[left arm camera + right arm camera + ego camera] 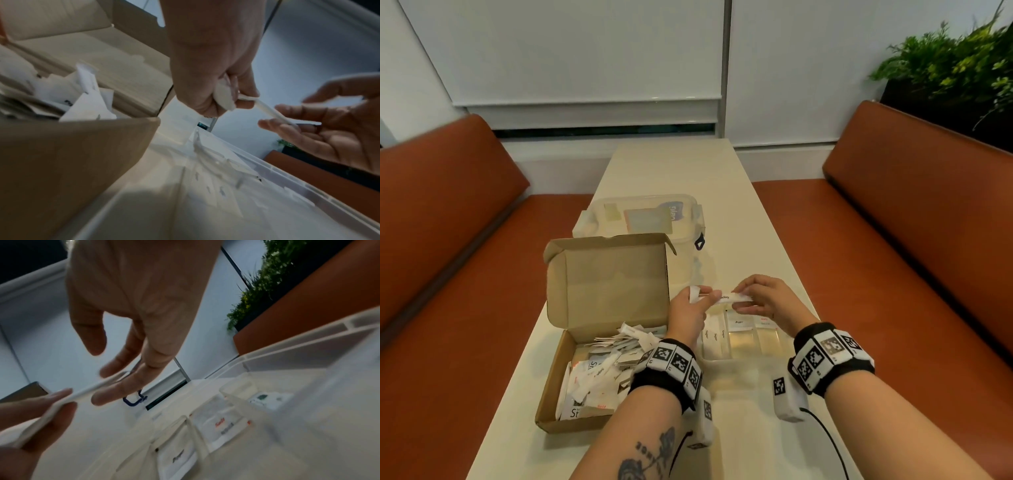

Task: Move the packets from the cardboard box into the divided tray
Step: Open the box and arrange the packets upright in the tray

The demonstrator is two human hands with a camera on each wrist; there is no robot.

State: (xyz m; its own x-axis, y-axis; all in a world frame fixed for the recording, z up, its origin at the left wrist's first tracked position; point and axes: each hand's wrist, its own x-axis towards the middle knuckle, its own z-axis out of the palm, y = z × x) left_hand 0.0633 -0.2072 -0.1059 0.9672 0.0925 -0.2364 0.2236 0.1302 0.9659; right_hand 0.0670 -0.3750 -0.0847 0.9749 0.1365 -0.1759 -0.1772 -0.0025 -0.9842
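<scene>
Left hand (51,423) pinching long packet (90,389), right hand (139,296) touching it, tray (298,347) below

Left flank walled by the cardboard box's (606,284) upright lid, plastic container (640,219) set behind. Near end of the divided tray (768,342) left open from above; far end overhung by left hand (685,310), right hand (767,301), packet (732,298).

The long packet (729,298) I hold reads "Sugar", upside down. In the divided tray (756,359), the left packets (711,337) read "Sugar", the middle packet (739,323) "Pepper", the right packet (765,322) "Salt" in red. In the cardboard box (613,287), a big packet (577,411) shows "St".
</scene>
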